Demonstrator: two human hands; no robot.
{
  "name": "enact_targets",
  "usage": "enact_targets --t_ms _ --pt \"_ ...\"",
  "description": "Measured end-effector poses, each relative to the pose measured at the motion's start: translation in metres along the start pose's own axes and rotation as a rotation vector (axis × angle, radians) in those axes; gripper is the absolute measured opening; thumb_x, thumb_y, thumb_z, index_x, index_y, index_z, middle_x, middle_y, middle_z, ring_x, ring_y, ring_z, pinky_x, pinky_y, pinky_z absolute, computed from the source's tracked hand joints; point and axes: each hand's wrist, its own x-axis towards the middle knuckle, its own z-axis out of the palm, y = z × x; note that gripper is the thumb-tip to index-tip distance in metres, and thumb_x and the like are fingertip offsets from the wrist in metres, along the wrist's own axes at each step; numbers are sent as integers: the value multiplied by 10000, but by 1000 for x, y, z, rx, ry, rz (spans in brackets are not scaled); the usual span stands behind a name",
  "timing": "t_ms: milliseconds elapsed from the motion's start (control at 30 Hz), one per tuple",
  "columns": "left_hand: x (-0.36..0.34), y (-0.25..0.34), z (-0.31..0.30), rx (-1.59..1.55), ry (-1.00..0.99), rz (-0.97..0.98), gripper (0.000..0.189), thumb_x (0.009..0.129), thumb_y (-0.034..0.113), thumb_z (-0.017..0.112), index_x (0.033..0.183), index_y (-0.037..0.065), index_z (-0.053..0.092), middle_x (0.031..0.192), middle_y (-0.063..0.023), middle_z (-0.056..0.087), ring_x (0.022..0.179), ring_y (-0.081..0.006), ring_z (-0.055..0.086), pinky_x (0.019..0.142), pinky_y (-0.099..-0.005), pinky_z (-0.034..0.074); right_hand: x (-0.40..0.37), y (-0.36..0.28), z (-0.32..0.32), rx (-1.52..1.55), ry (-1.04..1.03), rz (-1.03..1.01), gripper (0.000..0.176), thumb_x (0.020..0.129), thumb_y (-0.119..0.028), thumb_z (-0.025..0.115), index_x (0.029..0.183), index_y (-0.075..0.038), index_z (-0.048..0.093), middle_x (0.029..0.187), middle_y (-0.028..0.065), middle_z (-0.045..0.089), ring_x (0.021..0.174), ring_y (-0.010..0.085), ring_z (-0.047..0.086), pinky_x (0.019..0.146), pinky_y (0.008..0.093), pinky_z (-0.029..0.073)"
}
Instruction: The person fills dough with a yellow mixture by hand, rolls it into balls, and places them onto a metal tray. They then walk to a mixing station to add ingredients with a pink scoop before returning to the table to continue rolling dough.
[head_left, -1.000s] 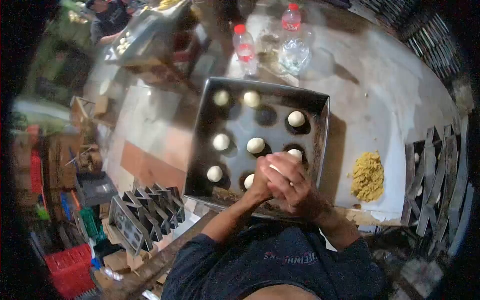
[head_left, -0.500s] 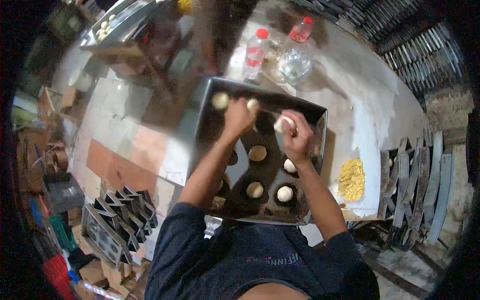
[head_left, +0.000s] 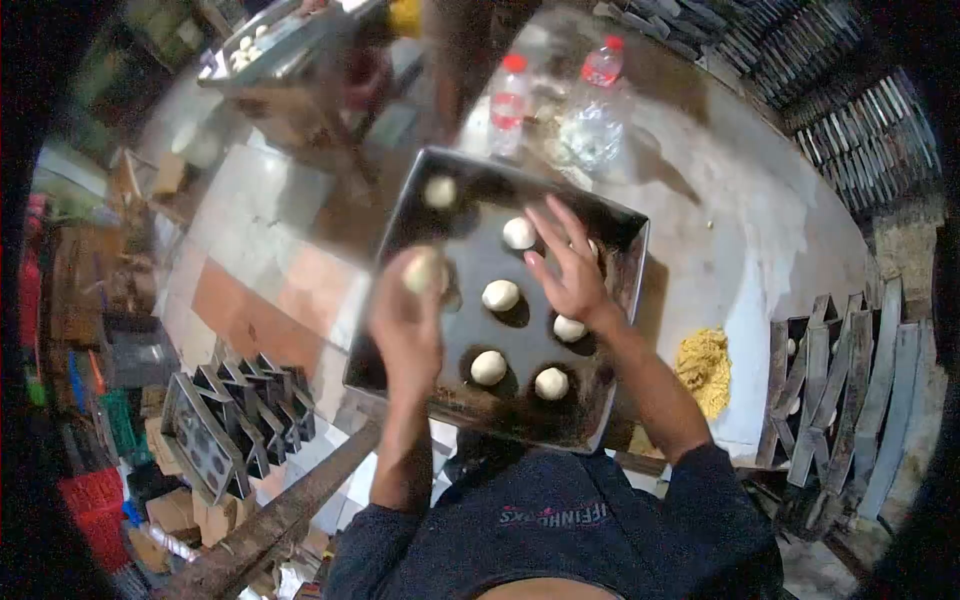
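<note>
- since half a second ago: our right hand point(head_left: 572, 275) was pinching a dough ball at the far end of the baking tray point(head_left: 470, 412); now it is released, palm down, fingers fanned wide.
- a dough ball point(head_left: 592, 246) shows between those spread fingers, lying in the tray near the far right corner. we judge that piece is set down.
- our left hand point(head_left: 405, 325) has drawn back from the far end to the tray's left rim.
- left hand pose: back of the hand towards us, fingers curled, wrist straight and forearm steep. a second ball point(head_left: 424, 270) sits at its fingertips; blurred, so we cannot tell whether it is gripped or lies in the tray.
- the other balls point(head_left: 500, 295) lie spaced apart in rows on the tray floor, none touching.
- beyond the tray: two water bottles point(head_left: 510, 95). to the right on the table: a yellow crumb pile point(head_left: 705, 368), well clear of both hands.
</note>
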Motion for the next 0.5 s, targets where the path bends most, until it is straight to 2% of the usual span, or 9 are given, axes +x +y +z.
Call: enact_targets --t_ms 33,100,167,233,267,300,367,433,500 --pt "-12 17 23 11 9 31 402 859 -41 577 1253 -6 508 1194 -119 588 1095 -217 571 936 -314 446 -18 -13 -17 100 59 43 526 942 -362 522 1387 -95 442 1383 213 431 1266 336 446 1039 426 359" --pt "-36 35 59 167 -227 273 581 758 -64 617 1310 -27 437 1294 -186 548 1134 -280 571 969 -358 429 -63 12 -27 839 -313 300 477 913 -272 610 1309 -25 515 1121 159 625 1012 208 618 884 324 477" --pt "-59 65 98 53 -524 298 807 743 49 718 1436 14 305 1366 -197 476 1188 -279 535 979 -391 430 -81 -23 -75 698 16 65 390 892 -152 652 1228 25 564 1045 109 656 872 155 637 751 276 534" --pt "-84 100 131 -24 -409 267 801 763 131 736 1432 3 316 1301 -186 486 1079 -276 568 902 -369 468 -112 -13 -114 771 141 269 392 837 -106 708 1179 41 588 1038 127 658 876 155 643 802 295 532" --pt "-96 86 138 -116 -480 154 765 791 191 733 1418 -4 342 1212 -153 519 1044 -242 566 906 -349 462 -122 -14 -131 618 296 166 403 773 -63 737 1150 13 615 1051 140 665 954 200 646 846 300 500" --pt "-98 88 146 -208 -548 38 736 819 252 729 1404 -11 367 1124 -119 552 1009 -209 564 909 -329 456 -130 -7 -144 460 298 -100 461 746 -70 724 1187 -9 605 1157 177 618 1057 270 617 925 345 473" --pt "-117 100 167 -449 -550 -267 413 904 198 643 1245 -22 565 967 -28 544 894 -123 522 781 -266 443 -153 -15 -164 369 164 -228 508 742 -112 707 1231 -42 588 1265 209 542 1156 326 555 994 388 426" --pt "-138 115 185 -396 -371 -151 339 908 153 628 1207 -4 606 944 -37 555 862 -125 524 730 -252 426 -175 -20 -172 414 225 -176 521 758 -155 703 1245 -26 570 1333 225 479 1215 339 505 1027 404 394" --pt "-158 124 195 -122 -349 156 328 895 107 627 1207 9 613 928 -67 566 830 -148 533 720 -251 429 -194 -14 -176 434 448 -136 485 788 -136 676 1239 -1 561 1271 222 533 1180 334 535 1007 390 415"
